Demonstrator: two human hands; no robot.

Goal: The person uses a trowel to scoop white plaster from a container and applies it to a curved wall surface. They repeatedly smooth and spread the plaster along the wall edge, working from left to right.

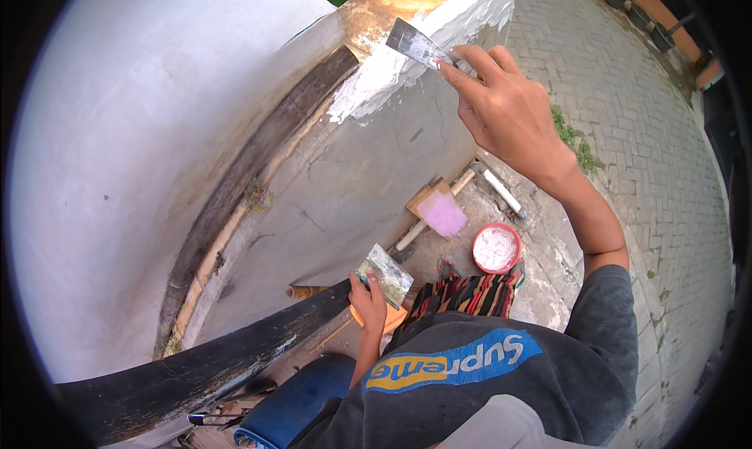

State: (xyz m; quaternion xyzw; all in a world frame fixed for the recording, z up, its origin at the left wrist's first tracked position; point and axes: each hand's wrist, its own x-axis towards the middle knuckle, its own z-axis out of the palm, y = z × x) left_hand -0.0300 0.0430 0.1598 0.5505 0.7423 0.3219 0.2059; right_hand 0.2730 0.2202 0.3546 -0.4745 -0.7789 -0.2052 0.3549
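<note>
My grey shirt [564, 355] fills the lower part of the view, and my right hand [501, 108] is raised above it. That hand is mostly closed, fingers bent and pinching one scraper [419, 45] near the base of its flat metal blade; the rest of the tool is hidden in my grip. The blade lies across my view of the white paste [376, 85] spread on the wall top, and I cannot tell whether it touches.

Lower down, my left hand [370, 302] is partly closed on the edge of one smeared flat plate [389, 273], fingers showing on its upper face; I cannot see what the underside of my grip is doing. One orange piece [392, 319] shows just beneath the plate. To the left runs one thick black beam [211, 359].

On the ground past my striped cloth [470, 294] I count one red tub [497, 248] of white stuff, one pink patch [443, 215] on a brown piece, and two pale pipe lengths [501, 190] set at an angle to each other.

Beside these stands one cracked grey wall face [345, 175]. Farther off are grey pavers [619, 120] and three dark plant pots [638, 16] in a row.
</note>
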